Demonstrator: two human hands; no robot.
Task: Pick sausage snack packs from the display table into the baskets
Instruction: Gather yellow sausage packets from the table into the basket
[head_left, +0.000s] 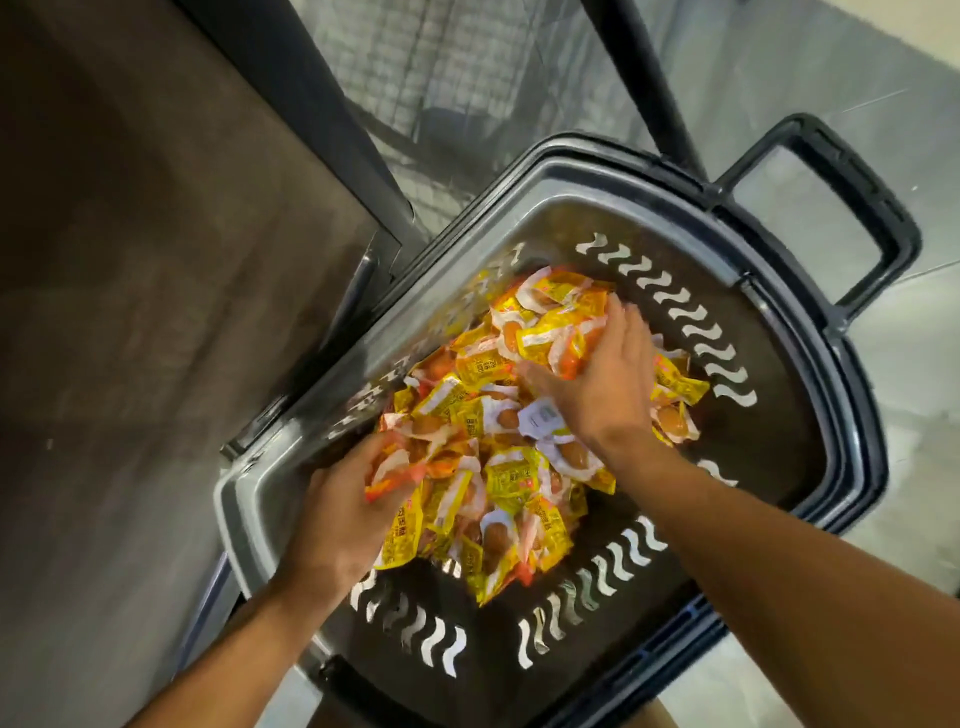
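Observation:
A dark plastic basket (810, 415) with wavy slots in its walls stands below me, and a heap of yellow and orange sausage snack packs (498, 467) lies in its bottom. My left hand (337, 514) reaches in over the near left rim and grips a few orange packs (395, 473). My right hand (608, 374) hovers over the heap's far side, its fingers curled round a bunch of yellow packs (550, 343).
The basket's black loop handle (852, 208) sticks out at the upper right. A brown display table surface (130, 312) fills the left side, right against the basket rim. A dark post (649, 78) and pale floor (883, 78) lie beyond.

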